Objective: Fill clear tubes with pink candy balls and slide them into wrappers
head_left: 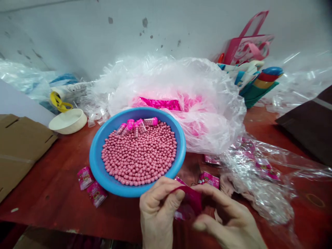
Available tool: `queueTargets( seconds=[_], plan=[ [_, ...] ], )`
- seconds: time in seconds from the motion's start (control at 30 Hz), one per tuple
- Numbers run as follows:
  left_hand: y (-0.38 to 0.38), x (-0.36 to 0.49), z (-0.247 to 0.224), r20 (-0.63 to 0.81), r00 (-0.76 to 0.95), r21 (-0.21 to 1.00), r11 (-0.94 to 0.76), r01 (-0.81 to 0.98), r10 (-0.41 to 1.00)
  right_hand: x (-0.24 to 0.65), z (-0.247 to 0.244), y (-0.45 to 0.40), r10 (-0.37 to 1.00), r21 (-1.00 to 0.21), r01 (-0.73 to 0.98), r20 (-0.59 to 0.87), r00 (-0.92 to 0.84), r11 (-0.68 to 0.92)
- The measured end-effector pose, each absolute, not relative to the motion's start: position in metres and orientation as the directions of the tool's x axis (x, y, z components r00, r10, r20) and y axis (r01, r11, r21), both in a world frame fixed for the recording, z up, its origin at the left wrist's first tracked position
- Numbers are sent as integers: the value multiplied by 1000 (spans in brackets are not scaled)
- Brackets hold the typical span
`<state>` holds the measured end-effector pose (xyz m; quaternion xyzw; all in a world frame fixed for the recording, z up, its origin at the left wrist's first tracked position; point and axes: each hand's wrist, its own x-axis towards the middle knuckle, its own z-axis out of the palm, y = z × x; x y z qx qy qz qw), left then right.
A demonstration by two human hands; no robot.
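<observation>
My left hand [160, 207] pinches the edge of a small magenta packet [193, 199] in front of the blue basin. On the packet's right side is my right hand [225, 214], its fingers curled round the edge and its thumb blurred. The blue basin [94, 162] holds many pink beads [140, 155]. Several small clear tubes with pink caps [136, 127] lie on the beads at the back. Flat pink packets [96, 193] rest left of the basin, and another pink packet [209, 179] lies just beyond my hands.
Behind the basin is a large translucent bag [207, 131] with pink items. A white bowl [68, 121] and cardboard [23, 148] stand left. Crumpled clear plastic [261, 193] with pink packets lies right, near a dark box [311, 124]. A pink bag [246, 48] stands by the wall.
</observation>
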<state>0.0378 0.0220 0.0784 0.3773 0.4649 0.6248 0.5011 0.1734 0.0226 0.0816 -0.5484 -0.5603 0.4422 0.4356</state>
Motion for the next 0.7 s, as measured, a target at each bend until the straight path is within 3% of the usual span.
queueTargets(
  seconds=[0.1,0.23,0.5,0.6,0.7],
  plan=[
    [30,29,86,-111,-202,896,10,-445,973,157,87,33,989,-949,280,126,-81,144],
    [41,16,94,-287,-177,756,109,-645,942,142,91,50,952,-941,217,214,-218,261],
    [58,-15,95,-310,-128,698,134,-703,942,124,115,82,859,-857,292,278,-429,424],
    [63,-23,93,-315,-243,699,52,-713,917,116,123,90,806,-760,368,331,-492,536],
    [71,-32,91,-338,-332,662,-28,-749,881,109,123,118,719,-535,518,281,-636,667]
  ],
)
